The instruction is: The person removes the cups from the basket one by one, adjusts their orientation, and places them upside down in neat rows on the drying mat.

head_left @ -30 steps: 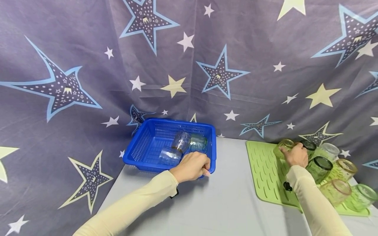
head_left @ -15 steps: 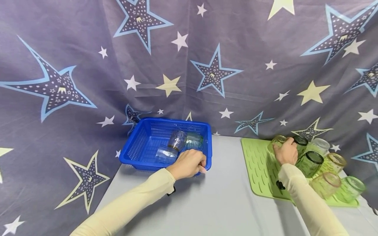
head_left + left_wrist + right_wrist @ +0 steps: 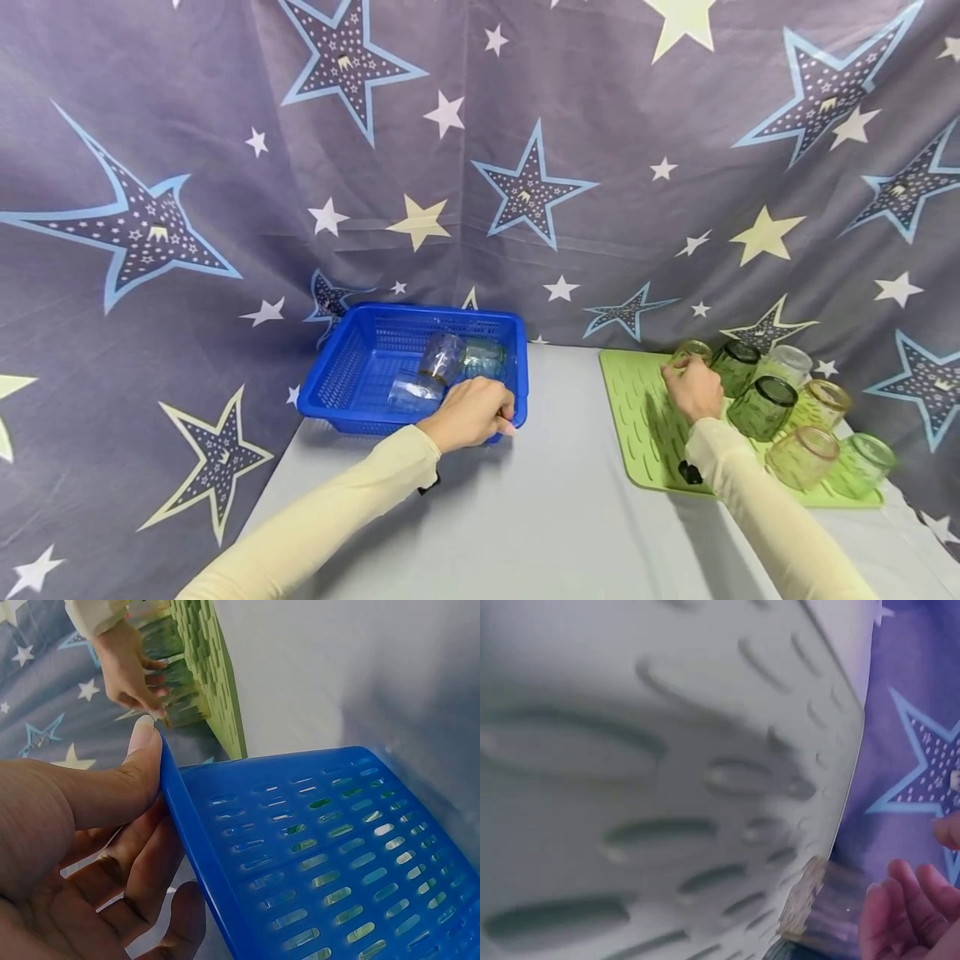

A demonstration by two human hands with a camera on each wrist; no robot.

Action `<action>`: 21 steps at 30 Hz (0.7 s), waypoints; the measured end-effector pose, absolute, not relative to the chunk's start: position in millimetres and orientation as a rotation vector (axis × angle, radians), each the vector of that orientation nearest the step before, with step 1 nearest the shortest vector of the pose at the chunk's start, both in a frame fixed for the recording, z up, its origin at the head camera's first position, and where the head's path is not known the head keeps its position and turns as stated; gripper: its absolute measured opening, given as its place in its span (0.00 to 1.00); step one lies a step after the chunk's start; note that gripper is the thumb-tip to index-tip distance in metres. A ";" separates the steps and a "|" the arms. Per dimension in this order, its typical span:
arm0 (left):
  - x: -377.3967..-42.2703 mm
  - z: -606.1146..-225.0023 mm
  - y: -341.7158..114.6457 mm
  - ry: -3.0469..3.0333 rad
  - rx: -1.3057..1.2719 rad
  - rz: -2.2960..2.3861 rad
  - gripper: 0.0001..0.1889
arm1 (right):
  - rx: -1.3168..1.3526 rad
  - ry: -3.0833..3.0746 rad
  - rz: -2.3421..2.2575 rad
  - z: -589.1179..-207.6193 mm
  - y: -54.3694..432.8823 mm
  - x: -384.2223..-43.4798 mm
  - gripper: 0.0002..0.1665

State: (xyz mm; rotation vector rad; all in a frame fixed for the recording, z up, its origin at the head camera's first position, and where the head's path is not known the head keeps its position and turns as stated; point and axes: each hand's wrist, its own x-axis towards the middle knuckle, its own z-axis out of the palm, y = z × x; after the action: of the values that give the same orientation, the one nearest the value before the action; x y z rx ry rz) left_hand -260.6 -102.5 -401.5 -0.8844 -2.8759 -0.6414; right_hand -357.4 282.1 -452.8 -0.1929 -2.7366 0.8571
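My left hand (image 3: pixel 472 414) grips the near right corner of a blue plastic basket (image 3: pixel 330 414); in the left wrist view its thumb lies on the rim with the fingers curled below. Inside lie a clear glass (image 3: pixel 415 392), an amber-tinted glass (image 3: pixel 442 357) and a green glass (image 3: pixel 485 358). At the back of a green drying mat (image 3: pixel 626 417), my right hand (image 3: pixel 696 390) is beside a yellowish glass (image 3: pixel 692 348). From the right wrist, thumb and fingers are spread apart, with a gap between them and the glass (image 3: pixel 829 904).
Several more glasses stand on the mat right of my right hand, among them a dark green glass (image 3: pixel 763 408), a clear glass (image 3: pixel 785 365) and a pinkish glass (image 3: pixel 802 458). A star-patterned curtain (image 3: pixel 525 250) hangs behind the white table (image 3: pixel 555 500).
My right hand has drawn slightly back from the yellowish glass, which stays on the mat. The left hand keeps its place on the basket. The head view has turned a little right.
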 end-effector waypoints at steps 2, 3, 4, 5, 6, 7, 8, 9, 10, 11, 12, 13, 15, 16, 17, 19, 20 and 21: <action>-261.3 -402.1 -103.4 -2.876 -0.883 -0.644 0.11 | -0.153 -2.736 0.865 -453.4 276.4 -357.0 0.27; -261.6 -402.5 -103.7 -2.877 -0.882 -0.645 0.11 | -0.135 -2.739 0.878 -454.0 273.4 -356.7 0.26; -261.8 -403.0 -104.0 -2.878 -0.881 -0.643 0.11 | -0.121 -2.741 0.883 -454.3 270.1 -355.9 0.26; -261.8 -403.2 -104.2 -2.880 -0.879 -0.645 0.11 | -0.109 -2.741 0.881 -454.9 266.4 -355.3 0.25; -261.8 -403.5 -104.3 -2.882 -0.877 -0.643 0.11 | -0.096 -2.741 0.885 -455.3 262.7 -354.5 0.25; -261.8 -403.5 -104.4 -2.883 -0.878 -0.646 0.11 | -0.083 -2.741 0.889 -455.6 258.9 -353.4 0.25; -261.7 -403.4 -104.3 -2.883 -0.878 -0.651 0.11 | -0.070 -2.741 0.897 -455.4 254.7 -351.7 0.25; -261.6 -403.1 -104.2 -2.882 -0.880 -0.654 0.11 | -0.055 -2.743 0.909 -455.1 250.4 -349.8 0.24; -261.4 -402.7 -104.1 -2.880 -0.882 -0.659 0.11 | -0.040 -2.740 0.910 -454.7 246.2 -348.1 0.24; -261.2 -402.2 -103.9 -2.878 -0.885 -0.664 0.11 | -0.027 -2.740 0.917 -454.6 242.0 -346.5 0.24; -261.0 -401.6 -103.7 -2.876 -0.888 -0.667 0.11 | -0.017 -2.739 0.929 -454.1 237.8 -344.7 0.24; -260.7 -400.9 -103.5 -2.875 -0.891 -0.670 0.11 | -0.005 -2.738 0.942 -453.4 233.5 -342.8 0.24; -260.6 -400.2 -103.3 -2.873 -0.892 -0.671 0.11 | 0.020 -2.734 0.954 -452.7 225.0 -340.4 0.23; -260.6 -400.2 -103.4 -2.873 -0.891 -0.671 0.11 | 0.032 -2.732 0.960 -452.7 220.7 -339.6 0.22; -260.8 -400.3 -103.5 -2.873 -0.890 -0.671 0.10 | 0.045 -2.733 0.970 -452.9 216.6 -338.7 0.22; -261.2 -400.7 -103.6 -2.874 -0.885 -0.669 0.10 | 0.072 -2.725 1.000 -453.4 208.7 -337.1 0.21; -261.4 -400.9 -103.6 -2.874 -0.884 -0.671 0.10 | 0.086 -2.721 1.007 -453.6 205.0 -336.4 0.20; -261.7 -401.2 -103.7 -2.874 -0.883 -0.671 0.10 | 0.098 -2.718 1.023 -453.8 201.2 -335.2 0.20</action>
State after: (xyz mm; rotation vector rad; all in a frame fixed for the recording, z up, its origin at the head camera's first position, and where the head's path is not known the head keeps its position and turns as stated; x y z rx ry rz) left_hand -261.7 -103.7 -401.2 -0.8827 -2.8742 -0.6711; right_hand -335.2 201.2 -453.8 0.0980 -2.7177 1.0228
